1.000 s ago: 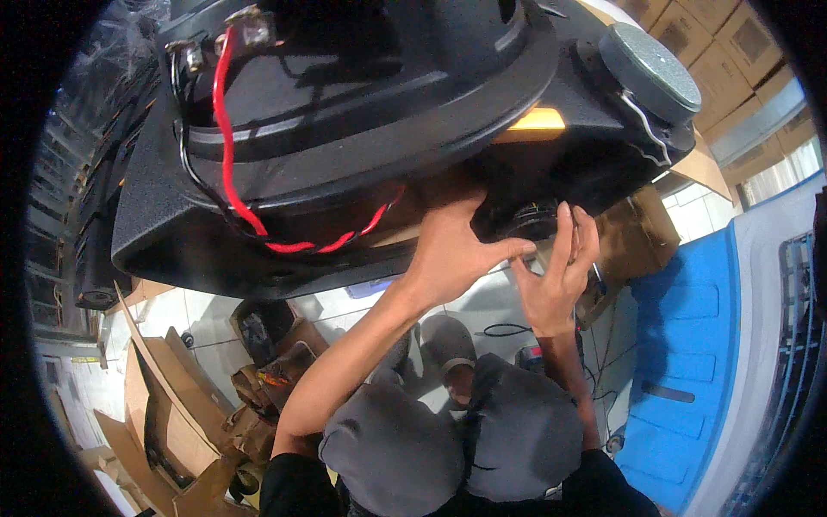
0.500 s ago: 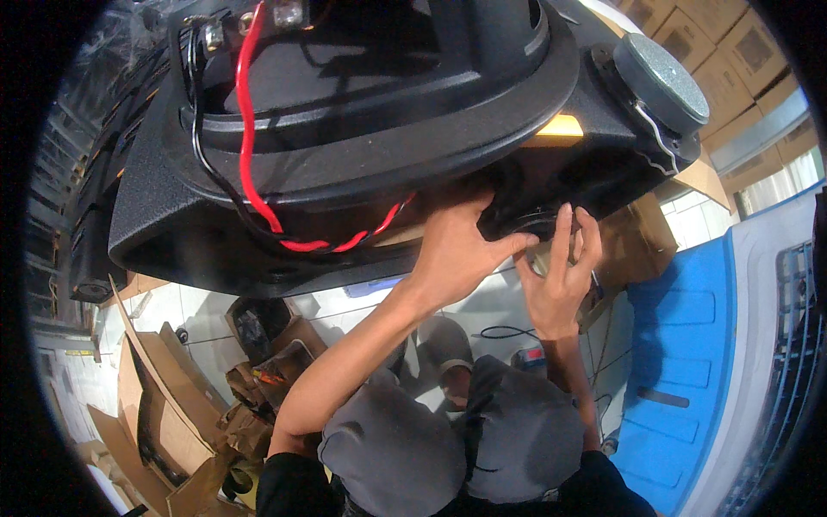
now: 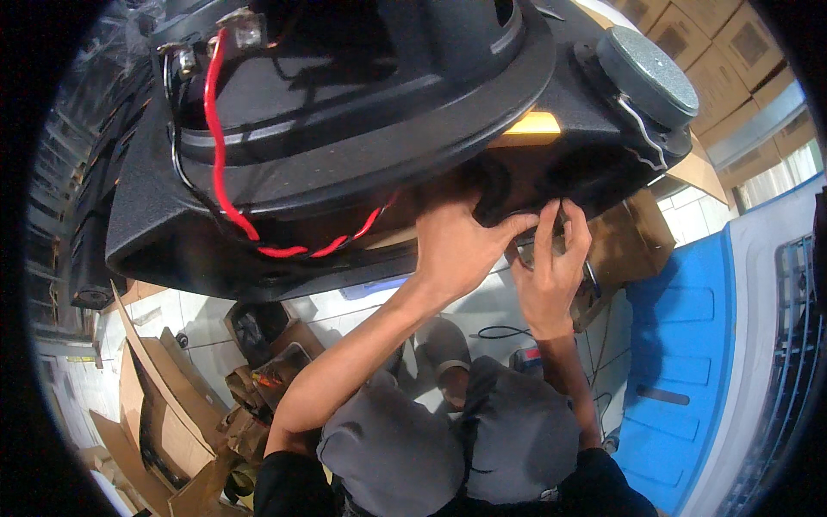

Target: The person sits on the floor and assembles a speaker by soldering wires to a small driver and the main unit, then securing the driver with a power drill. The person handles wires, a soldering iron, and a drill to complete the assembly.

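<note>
A large black speaker cabinet [image 3: 146, 228] fills the upper part of the view, and a big black woofer [image 3: 362, 164] rests on it with its back upward. Red and black twisted wires [image 3: 217, 159] run from the woofer's terminals into the cabinet opening. My left hand [image 3: 457, 250] reaches into this opening; its thumb stretches right along the edge while the other fingers are hidden inside. Close beside it, my right hand [image 3: 551, 267] has bent fingers gathered at the cabinet's lower edge. Whatever small thing lies at those fingertips is hidden.
A smaller driver with a round grey magnet [image 3: 655, 77] sits at the cabinet's right end, white wire attached. A blue plastic panel [image 3: 672, 345] stands at right. Open cardboard boxes [image 3: 159, 405] lie at lower left, with a brown carton [image 3: 633, 237] beyond my right hand.
The cabinet with its woofer has shifted slightly left in view. My right fingers have bent inward and moved a little left, while the left hand stays in the opening.
</note>
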`<action>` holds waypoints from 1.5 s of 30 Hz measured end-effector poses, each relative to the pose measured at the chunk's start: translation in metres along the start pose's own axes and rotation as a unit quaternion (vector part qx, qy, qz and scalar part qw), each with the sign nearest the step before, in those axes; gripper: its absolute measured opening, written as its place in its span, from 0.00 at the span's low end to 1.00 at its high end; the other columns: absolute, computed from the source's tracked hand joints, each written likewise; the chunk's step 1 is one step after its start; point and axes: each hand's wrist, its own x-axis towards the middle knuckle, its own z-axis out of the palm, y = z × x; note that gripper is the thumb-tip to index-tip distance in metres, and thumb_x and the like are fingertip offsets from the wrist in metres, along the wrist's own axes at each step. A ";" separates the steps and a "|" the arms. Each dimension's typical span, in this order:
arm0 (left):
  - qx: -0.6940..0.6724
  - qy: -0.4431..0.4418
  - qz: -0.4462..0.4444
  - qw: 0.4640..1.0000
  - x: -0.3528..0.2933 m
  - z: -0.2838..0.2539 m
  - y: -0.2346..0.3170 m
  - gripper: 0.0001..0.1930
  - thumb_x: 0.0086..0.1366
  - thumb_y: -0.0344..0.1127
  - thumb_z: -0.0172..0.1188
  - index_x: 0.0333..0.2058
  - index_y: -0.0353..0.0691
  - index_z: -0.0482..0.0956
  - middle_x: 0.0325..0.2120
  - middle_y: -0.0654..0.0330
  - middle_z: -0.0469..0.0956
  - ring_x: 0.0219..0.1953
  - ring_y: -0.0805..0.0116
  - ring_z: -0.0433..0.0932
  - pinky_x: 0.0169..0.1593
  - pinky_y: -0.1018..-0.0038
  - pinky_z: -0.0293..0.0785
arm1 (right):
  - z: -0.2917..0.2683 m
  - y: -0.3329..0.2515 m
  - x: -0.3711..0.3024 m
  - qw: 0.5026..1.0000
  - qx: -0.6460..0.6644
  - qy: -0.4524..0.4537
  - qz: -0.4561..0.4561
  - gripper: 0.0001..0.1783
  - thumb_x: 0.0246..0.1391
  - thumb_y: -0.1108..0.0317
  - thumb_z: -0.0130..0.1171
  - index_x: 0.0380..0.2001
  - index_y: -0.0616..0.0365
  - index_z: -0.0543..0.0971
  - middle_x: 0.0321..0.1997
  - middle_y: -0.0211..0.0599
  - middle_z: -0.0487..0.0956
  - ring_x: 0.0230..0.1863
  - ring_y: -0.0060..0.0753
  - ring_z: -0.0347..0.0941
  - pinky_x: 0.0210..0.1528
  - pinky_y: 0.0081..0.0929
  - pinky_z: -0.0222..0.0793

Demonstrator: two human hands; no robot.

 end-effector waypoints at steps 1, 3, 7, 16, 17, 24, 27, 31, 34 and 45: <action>0.010 0.001 -0.003 1.000 0.000 0.000 0.001 0.26 0.53 0.49 0.71 0.36 0.28 0.81 0.33 0.44 0.81 0.38 0.45 0.80 0.44 0.61 0.75 | 0.000 -0.001 0.001 1.000 -0.001 -0.002 0.005 0.48 0.34 0.80 0.72 0.64 0.59 0.68 0.61 0.54 0.63 0.59 0.59 0.63 0.57 0.47 0.67; 0.045 -0.002 -0.021 0.999 0.000 0.001 0.003 0.26 0.53 0.50 0.71 0.36 0.28 0.81 0.34 0.44 0.81 0.38 0.44 0.80 0.44 0.61 0.75 | -0.001 -0.001 0.002 1.000 0.002 -0.010 0.019 0.48 0.34 0.79 0.72 0.64 0.59 0.68 0.61 0.53 0.63 0.59 0.60 0.63 0.57 0.47 0.67; 0.038 -0.034 -0.063 0.997 0.002 -0.001 0.010 0.27 0.52 0.50 0.71 0.37 0.28 0.80 0.35 0.43 0.80 0.38 0.44 0.80 0.44 0.61 0.75 | -0.006 -0.001 0.004 0.999 -0.007 -0.027 0.019 0.47 0.35 0.79 0.73 0.64 0.61 0.68 0.62 0.54 0.62 0.60 0.59 0.64 0.58 0.46 0.68; -0.086 -0.070 -0.015 0.994 -0.009 -0.024 0.002 0.32 0.42 0.36 0.77 0.46 0.24 0.77 0.42 0.49 0.81 0.45 0.64 0.78 0.53 0.69 0.72 | -0.004 0.014 -0.019 0.994 0.095 0.054 -0.010 0.47 0.37 0.75 0.76 0.62 0.64 0.63 0.62 0.52 0.58 0.62 0.60 0.64 0.61 0.51 0.68; -0.085 -0.061 -0.021 0.994 -0.010 -0.023 -0.003 0.34 0.42 0.35 0.76 0.48 0.24 0.76 0.43 0.49 0.80 0.46 0.63 0.77 0.54 0.69 0.71 | -0.002 0.017 -0.022 0.989 0.114 0.089 -0.034 0.48 0.37 0.74 0.77 0.61 0.64 0.62 0.62 0.52 0.57 0.62 0.61 0.63 0.62 0.53 0.67; -0.080 -0.031 0.025 0.996 -0.017 -0.023 -0.020 0.28 0.53 0.40 0.71 0.47 0.26 0.77 0.41 0.46 0.81 0.44 0.59 0.79 0.50 0.67 0.73 | 0.004 0.021 -0.038 0.975 0.162 0.148 -0.031 0.54 0.34 0.71 0.80 0.63 0.63 0.57 0.63 0.51 0.55 0.61 0.60 0.66 0.62 0.51 0.68; -0.126 -0.036 -0.004 0.991 -0.018 -0.022 -0.018 0.33 0.52 0.46 0.72 0.48 0.26 0.75 0.40 0.48 0.79 0.44 0.61 0.77 0.50 0.67 0.72 | 0.004 0.019 -0.039 0.976 0.162 0.143 -0.007 0.55 0.34 0.70 0.81 0.63 0.64 0.57 0.63 0.53 0.56 0.60 0.58 0.67 0.62 0.49 0.68; -0.004 0.000 0.097 0.995 -0.026 -0.018 -0.015 0.50 0.47 0.55 0.77 0.58 0.26 0.64 0.49 0.48 0.70 0.52 0.59 0.70 0.57 0.65 0.67 | 0.005 0.014 -0.039 0.979 0.157 0.128 0.027 0.55 0.35 0.68 0.81 0.64 0.67 0.58 0.63 0.55 0.58 0.60 0.57 0.67 0.62 0.48 0.69; 0.157 0.115 0.307 0.932 -0.030 -0.013 -0.014 0.55 0.38 0.49 0.83 0.61 0.36 0.59 0.57 0.44 0.60 0.58 0.49 0.64 0.59 0.56 0.64 | 0.007 0.013 -0.038 0.978 0.146 0.146 0.019 0.51 0.38 0.68 0.79 0.63 0.69 0.60 0.62 0.56 0.58 0.60 0.57 0.67 0.61 0.47 0.70; 0.214 0.032 0.433 0.875 -0.036 0.007 0.002 0.22 0.46 0.36 0.74 0.42 0.43 0.83 0.42 0.62 0.77 0.48 0.59 0.72 0.58 0.54 0.64 | 0.000 0.006 -0.035 0.984 0.098 0.144 -0.025 0.38 0.51 0.72 0.68 0.61 0.71 0.61 0.60 0.60 0.58 0.60 0.64 0.66 0.58 0.52 0.73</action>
